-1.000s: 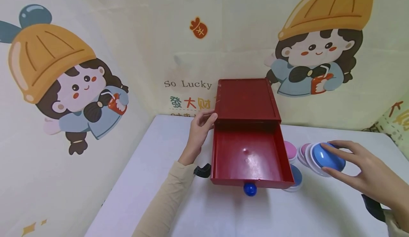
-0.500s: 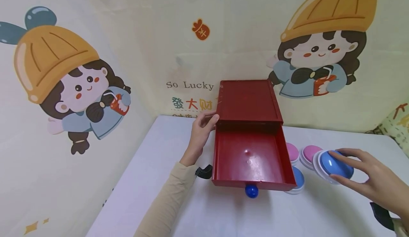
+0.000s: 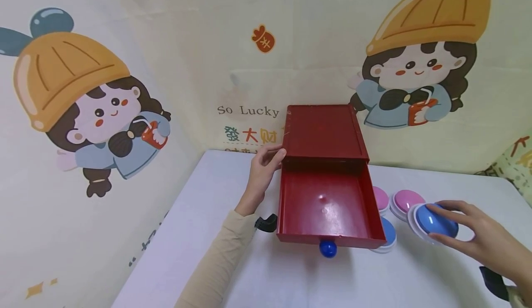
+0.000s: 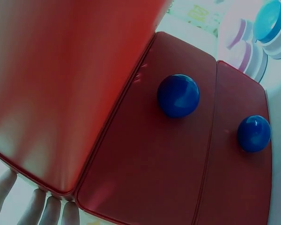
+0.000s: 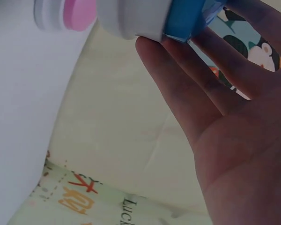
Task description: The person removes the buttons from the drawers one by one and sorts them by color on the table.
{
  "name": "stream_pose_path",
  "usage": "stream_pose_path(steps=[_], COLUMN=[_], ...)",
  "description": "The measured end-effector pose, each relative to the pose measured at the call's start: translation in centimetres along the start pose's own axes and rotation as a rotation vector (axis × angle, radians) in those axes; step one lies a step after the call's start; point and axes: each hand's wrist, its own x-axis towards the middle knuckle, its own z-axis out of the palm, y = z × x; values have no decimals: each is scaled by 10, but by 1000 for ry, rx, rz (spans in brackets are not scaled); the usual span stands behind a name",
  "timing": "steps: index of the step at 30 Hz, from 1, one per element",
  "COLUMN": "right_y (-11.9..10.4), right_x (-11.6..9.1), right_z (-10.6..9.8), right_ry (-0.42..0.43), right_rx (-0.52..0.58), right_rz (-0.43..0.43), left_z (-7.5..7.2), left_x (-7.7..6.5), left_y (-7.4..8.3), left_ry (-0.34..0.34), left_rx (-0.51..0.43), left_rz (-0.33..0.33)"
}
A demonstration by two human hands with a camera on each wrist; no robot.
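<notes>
A red drawer cabinet [image 3: 326,130] stands on the table in the head view, its top drawer [image 3: 320,197] pulled out and bare inside. At the cabinet's left side rests my left hand [image 3: 261,174], thumb by the front corner. In the left wrist view its fingers [image 4: 34,206] touch the side edge, their tips partly hidden. My right hand [image 3: 482,232] pinches a domed blue push button [image 3: 436,219] with a white base, held tilted right of the cabinet. Whether that base touches the table cannot be told. Beside it lies a pink push button [image 3: 408,200].
Close to the drawer's right side, partly hidden, lie another pink button [image 3: 380,198] and another blue button [image 3: 388,232]. The open drawer carries a blue knob [image 3: 328,249]. Two lower drawers [image 4: 145,140] are closed. A printed cloth [image 3: 316,68] hangs behind the white table [image 3: 232,178].
My right hand has moved slightly right and down with the blue button, uncovering more of the pink one. The left hand and the cabinet have stayed put; the head view has shifted a little.
</notes>
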Motion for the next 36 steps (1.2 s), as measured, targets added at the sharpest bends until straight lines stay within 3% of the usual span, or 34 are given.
stream_pose_path(steps=[2,7,15,24,36], right_y=[3,8,14,22,21], right_x=[0,-2,-5,-6,0], right_z=[2,10,21,30,36], right_ry=[10,5,-149,-18,-145], right_rx=[1,21,90,55,101], right_rz=[-18,-16,113,-28,53], left_z=[1,1,1,1,0], left_x=[-2,-1,-3,-2,1], left_y=[7,6,9,10,3], left_ry=[-6,-3,-4,-6,-7], left_rx=[-4,0,22,27,4], left_rz=[-1,-3,-25,-18,-6])
